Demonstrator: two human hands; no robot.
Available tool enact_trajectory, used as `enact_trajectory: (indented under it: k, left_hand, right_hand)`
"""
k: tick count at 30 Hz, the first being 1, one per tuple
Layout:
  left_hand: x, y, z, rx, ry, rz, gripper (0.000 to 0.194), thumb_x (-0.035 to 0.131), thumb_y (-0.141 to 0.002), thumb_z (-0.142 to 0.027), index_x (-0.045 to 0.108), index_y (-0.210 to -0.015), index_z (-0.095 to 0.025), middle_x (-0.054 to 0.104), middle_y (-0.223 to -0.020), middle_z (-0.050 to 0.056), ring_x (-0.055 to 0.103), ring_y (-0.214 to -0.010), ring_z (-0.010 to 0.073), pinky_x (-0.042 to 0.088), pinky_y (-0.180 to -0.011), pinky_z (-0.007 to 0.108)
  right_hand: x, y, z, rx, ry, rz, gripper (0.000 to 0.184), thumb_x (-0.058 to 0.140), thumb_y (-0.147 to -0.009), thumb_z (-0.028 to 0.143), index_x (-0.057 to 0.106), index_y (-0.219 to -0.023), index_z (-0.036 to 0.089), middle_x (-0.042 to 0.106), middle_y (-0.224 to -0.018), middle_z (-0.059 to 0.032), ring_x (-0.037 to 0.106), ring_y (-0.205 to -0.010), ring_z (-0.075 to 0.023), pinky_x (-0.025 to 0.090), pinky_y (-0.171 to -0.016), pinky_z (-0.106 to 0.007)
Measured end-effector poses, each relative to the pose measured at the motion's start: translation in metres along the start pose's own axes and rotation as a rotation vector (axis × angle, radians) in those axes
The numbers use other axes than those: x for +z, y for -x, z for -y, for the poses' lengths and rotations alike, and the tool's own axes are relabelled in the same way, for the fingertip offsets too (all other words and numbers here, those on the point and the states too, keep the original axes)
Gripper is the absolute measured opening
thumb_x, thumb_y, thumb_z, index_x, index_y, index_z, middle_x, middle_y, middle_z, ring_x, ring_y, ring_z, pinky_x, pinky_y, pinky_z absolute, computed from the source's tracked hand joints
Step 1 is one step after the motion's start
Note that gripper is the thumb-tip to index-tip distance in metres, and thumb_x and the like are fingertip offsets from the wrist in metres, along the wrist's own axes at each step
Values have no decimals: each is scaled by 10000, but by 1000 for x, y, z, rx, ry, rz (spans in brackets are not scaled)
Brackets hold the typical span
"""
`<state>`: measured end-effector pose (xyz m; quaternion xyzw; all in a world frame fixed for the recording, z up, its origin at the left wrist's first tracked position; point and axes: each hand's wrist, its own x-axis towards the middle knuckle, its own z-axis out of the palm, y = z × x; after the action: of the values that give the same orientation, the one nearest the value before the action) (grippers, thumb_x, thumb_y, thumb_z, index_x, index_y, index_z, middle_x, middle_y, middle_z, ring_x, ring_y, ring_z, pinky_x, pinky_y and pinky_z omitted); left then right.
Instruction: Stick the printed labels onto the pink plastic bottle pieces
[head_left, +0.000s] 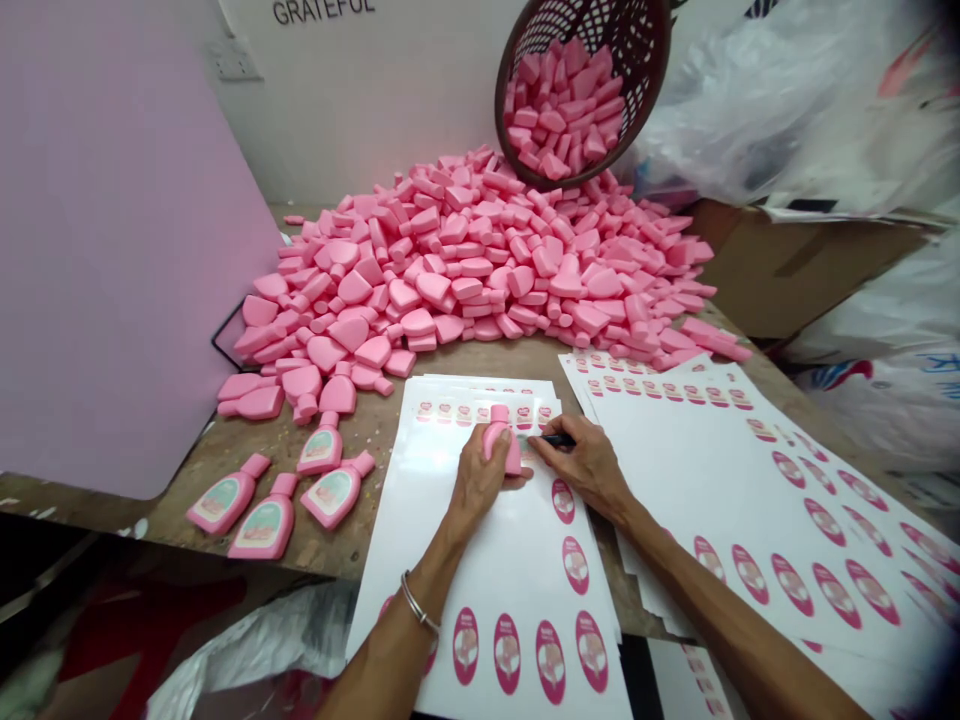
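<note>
My left hand (480,478) is closed round a small pink bottle (501,440), holding it over a white sticker sheet (517,550). My right hand (589,462) pinches a thin dark tool (556,440) whose tip points at the bottle. The sheet carries oval pink labels (576,565) along its right side and bottom. A large heap of unlabelled pink bottles (480,270) fills the table behind the sheets. Several labelled bottles (330,495) lie at the left near the table's front edge.
A dark brown basket (645,70) holding more pink bottles leans on the heap at the back. More label sheets (750,470) spread to the right. A pink board (112,250) stands at the left. Plastic bags (787,100) and a cardboard box (795,265) crowd the right.
</note>
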<state>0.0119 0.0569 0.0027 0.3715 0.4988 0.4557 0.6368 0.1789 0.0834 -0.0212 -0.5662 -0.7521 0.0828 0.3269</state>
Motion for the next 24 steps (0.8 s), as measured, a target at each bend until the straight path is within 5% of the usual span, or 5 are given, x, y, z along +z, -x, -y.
enact_trajectory:
  k: [5,7,10,13,24]
  left_hand:
    - [-1,0,1,10,29,8,373,573,-823,-466,504,-1012,-152,593,-856,51,665,-562,149,582,-561,306]
    - [-1,-1,2,19,40,4,387,573,-820,-474,502,-1019,-151,591,-843,47,659,-548,143,574,-541,286]
    - [-1,-1,3,44,64,-8,428,589,-802,-498,504,-1037,-152,588,-845,43,647,-529,128,560,-523,254]
    - [-2,5,1,87,99,-13,456,582,-794,-535,524,-1031,-150,601,-869,56,647,-585,128,554,-539,236]
    - [-19,58,-19,-28,455,85,536,385,-886,-572,647,-992,-117,676,-906,110,655,-759,194,586,-617,328]
  right_hand:
    - [-10,6,9,-288,166,-42,171,597,-821,346,584,-740,196,656,-689,-27,537,-699,-185,348,-800,-388]
    - [-13,6,9,-229,132,-97,175,603,-820,355,583,-749,196,651,-697,-30,538,-711,-186,361,-801,-384]
    - [-22,1,10,53,-60,-232,223,604,-810,413,573,-763,197,627,-716,-30,545,-699,-179,419,-726,-349]
    - [-35,-3,23,250,-313,-214,269,598,-803,464,614,-833,197,618,-725,-16,560,-669,-161,453,-639,-302]
    - [-36,25,99,116,-394,-12,222,655,-786,401,724,-933,249,709,-846,-42,604,-747,-190,492,-681,-350]
